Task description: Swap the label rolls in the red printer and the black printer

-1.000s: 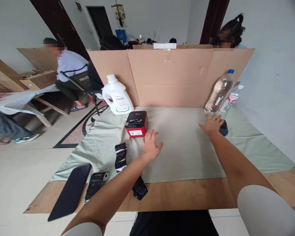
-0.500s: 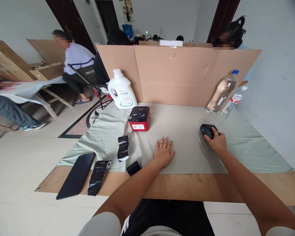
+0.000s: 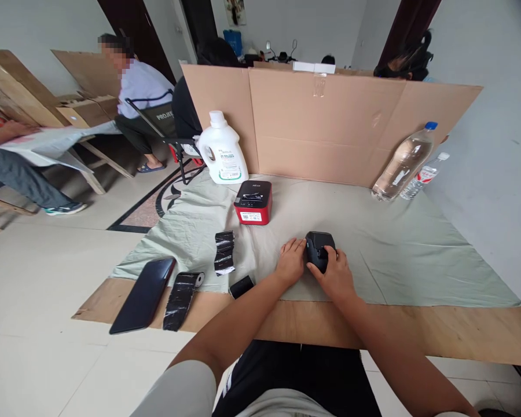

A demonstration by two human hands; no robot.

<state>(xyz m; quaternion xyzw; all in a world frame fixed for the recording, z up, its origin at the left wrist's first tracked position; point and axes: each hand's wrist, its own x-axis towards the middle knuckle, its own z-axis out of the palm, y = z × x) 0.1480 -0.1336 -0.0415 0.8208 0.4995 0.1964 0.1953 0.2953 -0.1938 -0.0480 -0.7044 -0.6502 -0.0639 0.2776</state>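
A small black boxy device [image 3: 320, 240] stands on the cloth in front of me; I cannot make out its exact kind. My right hand [image 3: 337, 277] grips it from the near right side, with the thumb at its front and the fingers bent over its top. Against its left side rest the fingertips of my left hand [image 3: 290, 260], which is open with fingers stretched out and holds nothing. Left of my hands lie a black roll [image 3: 242, 286], a second, partly unrolled black roll [image 3: 224, 252] and a third black roll [image 3: 183, 301]. Beyond them sits a red and black printer [image 3: 254, 202].
A dark tablet [image 3: 143, 296] lies at the left edge of the table. Behind stand a white jug [image 3: 224, 150], a cardboard screen [image 3: 316, 127], a large clear bottle [image 3: 406, 162] and a smaller bottle [image 3: 424, 176]. Several people sit beyond the table.
My right hand has brought the black device leftward across the cloth to my left hand. My left hand has turned slightly, its fingers now closer together and touching the device.
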